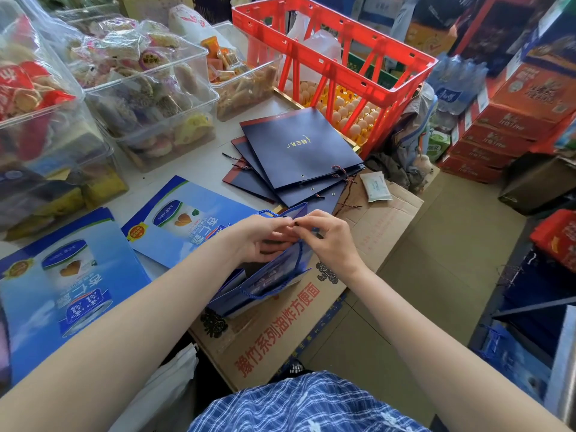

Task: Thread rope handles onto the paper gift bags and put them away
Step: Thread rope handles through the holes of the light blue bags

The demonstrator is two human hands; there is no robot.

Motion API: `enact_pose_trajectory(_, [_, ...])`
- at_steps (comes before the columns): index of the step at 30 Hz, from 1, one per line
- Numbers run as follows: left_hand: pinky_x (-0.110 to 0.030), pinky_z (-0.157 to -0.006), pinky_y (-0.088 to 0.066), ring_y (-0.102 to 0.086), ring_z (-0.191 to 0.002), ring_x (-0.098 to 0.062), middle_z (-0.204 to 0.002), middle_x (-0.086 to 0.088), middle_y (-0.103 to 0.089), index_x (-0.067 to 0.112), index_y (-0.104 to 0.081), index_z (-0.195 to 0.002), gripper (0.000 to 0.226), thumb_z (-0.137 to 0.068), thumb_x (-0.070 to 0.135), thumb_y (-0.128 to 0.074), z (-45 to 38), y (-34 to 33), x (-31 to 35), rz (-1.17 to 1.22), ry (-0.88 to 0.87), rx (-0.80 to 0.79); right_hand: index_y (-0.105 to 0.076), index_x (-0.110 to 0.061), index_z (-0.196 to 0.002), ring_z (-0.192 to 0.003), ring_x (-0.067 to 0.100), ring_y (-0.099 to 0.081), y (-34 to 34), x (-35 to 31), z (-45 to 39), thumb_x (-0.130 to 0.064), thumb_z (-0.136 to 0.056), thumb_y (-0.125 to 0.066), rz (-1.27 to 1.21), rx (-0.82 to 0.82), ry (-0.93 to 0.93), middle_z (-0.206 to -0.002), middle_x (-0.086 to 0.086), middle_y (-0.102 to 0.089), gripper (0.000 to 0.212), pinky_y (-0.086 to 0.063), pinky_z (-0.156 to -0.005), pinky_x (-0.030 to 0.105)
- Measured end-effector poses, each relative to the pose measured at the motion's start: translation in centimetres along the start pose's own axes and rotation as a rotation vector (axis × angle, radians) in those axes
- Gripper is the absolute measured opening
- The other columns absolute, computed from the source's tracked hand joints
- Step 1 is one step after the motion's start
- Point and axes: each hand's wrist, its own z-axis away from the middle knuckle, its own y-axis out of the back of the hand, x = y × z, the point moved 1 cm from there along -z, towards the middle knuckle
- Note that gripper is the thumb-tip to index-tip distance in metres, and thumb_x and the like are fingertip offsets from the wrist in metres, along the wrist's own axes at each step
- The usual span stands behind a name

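A blue paper gift bag (268, 277) stands partly opened on a flat cardboard box (311, 310), with a blue rope handle (300, 255) hanging from its top edge. My left hand (260, 236) grips the bag's upper edge. My right hand (327, 233) pinches the rope end at that edge, fingertips meeting the left hand's. Two flat light-blue printed bags (184, 219) (65, 282) lie on the table to the left. A fanned stack of dark navy bags (299, 151) with twisted rope handles (341, 173) lies beyond my hands.
Clear plastic tubs of wrapped snacks (149, 85) fill the table's left and back. A red crate (330, 60) over egg trays stands at the back. A small white packet (375, 185) lies on the cardboard. Stacked red cartons (505, 126) and boxes line the right side.
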Motion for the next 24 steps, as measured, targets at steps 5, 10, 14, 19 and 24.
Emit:
enact_pose_trajectory(5, [-0.021,-0.066,-0.046,-0.06,-0.08,-0.012,-0.084,-0.002,-0.066,0.014,-0.067,-0.084,0.004,-0.084,0.017,-0.066,-0.3,0.1,-0.2,0.048,0.032,0.03,-0.072,-0.019,-0.094,-0.089,0.007,-0.059,1.1,0.1,0.2,-0.007,-0.082,-0.068,-0.208,-0.228,-0.127,-0.091,-0.003,-0.065,0.017,-0.048,-0.081,0.018])
enact_pose_trajectory(10, [-0.023,-0.063,-0.049,-0.06,-0.073,-0.013,-0.079,-0.006,-0.064,0.005,-0.063,-0.08,0.005,-0.084,0.008,-0.062,-0.6,-0.3,-0.4,0.173,-0.008,0.046,-0.073,-0.014,-0.089,-0.086,0.012,-0.066,1.8,-0.2,-0.3,-0.006,-0.082,-0.068,-0.316,-0.178,-0.261,-0.089,0.006,-0.072,0.011,-0.053,-0.084,0.026])
enact_pose_trajectory(14, [-0.023,-0.068,-0.052,-0.06,-0.072,-0.015,-0.078,-0.009,-0.063,0.002,-0.061,-0.078,0.008,-0.086,0.005,-0.059,-0.7,-0.1,-1.1,0.224,-0.094,0.097,-0.074,-0.013,-0.085,-0.082,0.014,-0.067,0.9,-0.4,-0.9,-0.01,-0.08,-0.072,-0.188,-0.093,-0.321,-0.084,0.003,-0.072,0.007,-0.054,-0.082,0.03])
enact_pose_trajectory(19, [-0.017,-0.07,-0.051,-0.06,-0.078,-0.011,-0.082,-0.003,-0.064,0.011,-0.062,-0.079,0.008,-0.086,0.008,-0.063,-0.7,0.0,-2.4,-0.084,-0.442,0.193,-0.066,-0.015,-0.086,-0.076,0.011,-0.064,0.4,-0.9,-1.8,-0.013,-0.077,-0.074,-0.027,-0.064,-0.382,-0.083,0.002,-0.07,0.013,-0.05,-0.073,0.023])
enact_pose_trajectory(24, [-0.025,-0.076,-0.051,-0.065,-0.082,-0.014,-0.087,-0.003,-0.067,0.013,-0.06,-0.08,0.007,-0.083,0.012,-0.067,-0.6,0.7,-2.6,-0.452,-0.726,0.351,-0.072,-0.015,-0.085,-0.081,0.009,-0.062,0.4,-1.8,-2.8,-0.012,-0.08,-0.069,0.138,-0.152,-0.364,-0.087,0.001,-0.07,0.006,-0.044,-0.067,0.013])
